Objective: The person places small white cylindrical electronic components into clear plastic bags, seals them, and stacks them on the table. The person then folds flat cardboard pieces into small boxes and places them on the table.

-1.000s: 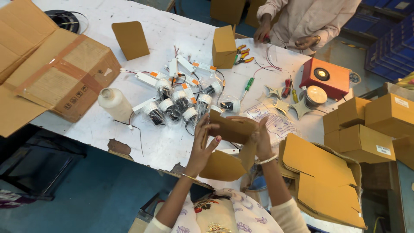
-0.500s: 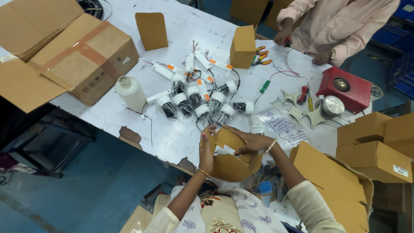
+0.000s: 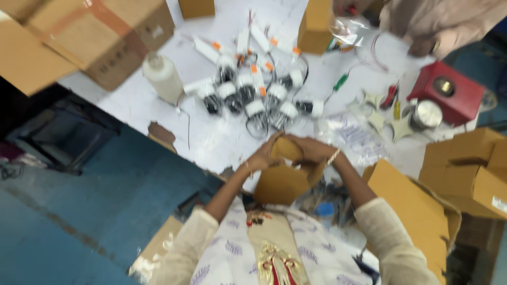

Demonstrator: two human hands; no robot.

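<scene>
Though motion blur smears everything, the left hand [image 3: 262, 157] and right hand [image 3: 310, 150] pinch a small brown carton [image 3: 283, 182] at the white table's [image 3: 222, 140] near edge; plain brown boxes [image 3: 467, 169] crowd its right edge.

Left hand [image 3: 262, 157]: raised before the chest, fingers curled inward, bangle at wrist. Right hand [image 3: 310, 149]: opposite, fingers bent, nearly touching the left, bracelet at wrist. Both forearms angled inward, elbows apart.
</scene>
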